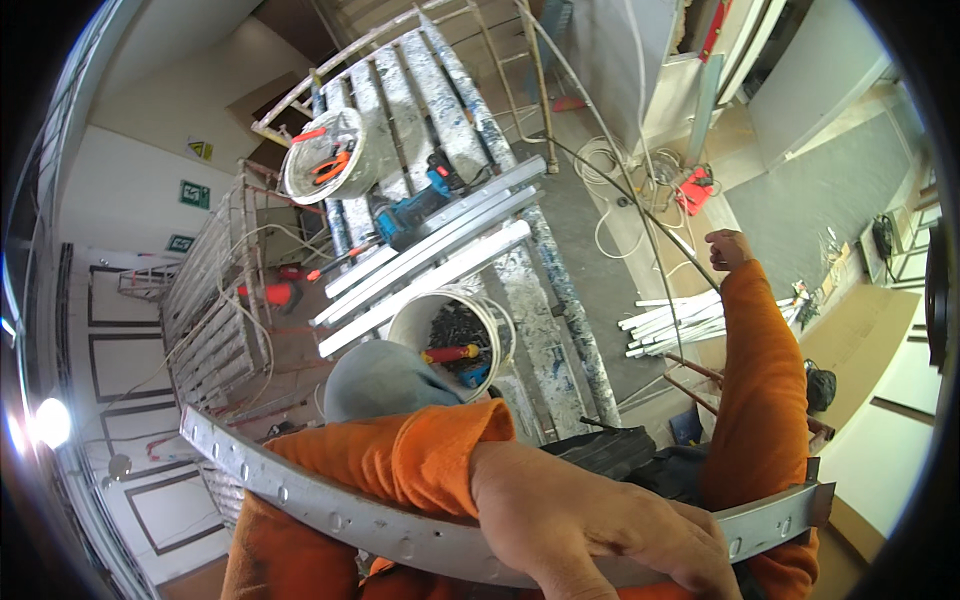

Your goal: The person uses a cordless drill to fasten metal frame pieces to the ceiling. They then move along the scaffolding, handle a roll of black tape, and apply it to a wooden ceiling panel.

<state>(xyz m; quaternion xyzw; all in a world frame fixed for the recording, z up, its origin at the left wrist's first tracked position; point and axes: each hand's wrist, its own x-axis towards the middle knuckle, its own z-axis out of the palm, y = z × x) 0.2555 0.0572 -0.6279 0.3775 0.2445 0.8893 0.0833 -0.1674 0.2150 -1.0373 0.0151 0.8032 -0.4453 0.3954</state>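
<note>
Two buckets (450, 340) beyond hand-held metal strip (400, 530).

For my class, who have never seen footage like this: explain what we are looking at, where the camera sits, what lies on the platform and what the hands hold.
This is one picture from a wide fisheye camera worn on a person's head, looking down, so straight edges bend. There is no machine, only a person in orange sleeves. The left hand grips a long perforated grey metal strip across the bottom. The right hand reaches out to a thin dark cable; whether its fingers close on it is unclear. Below is a paint-spattered scaffold platform carrying long white profiles, a blue cordless drill, a white bucket of tools with orange handles and a white bucket of dark screws.
</note>
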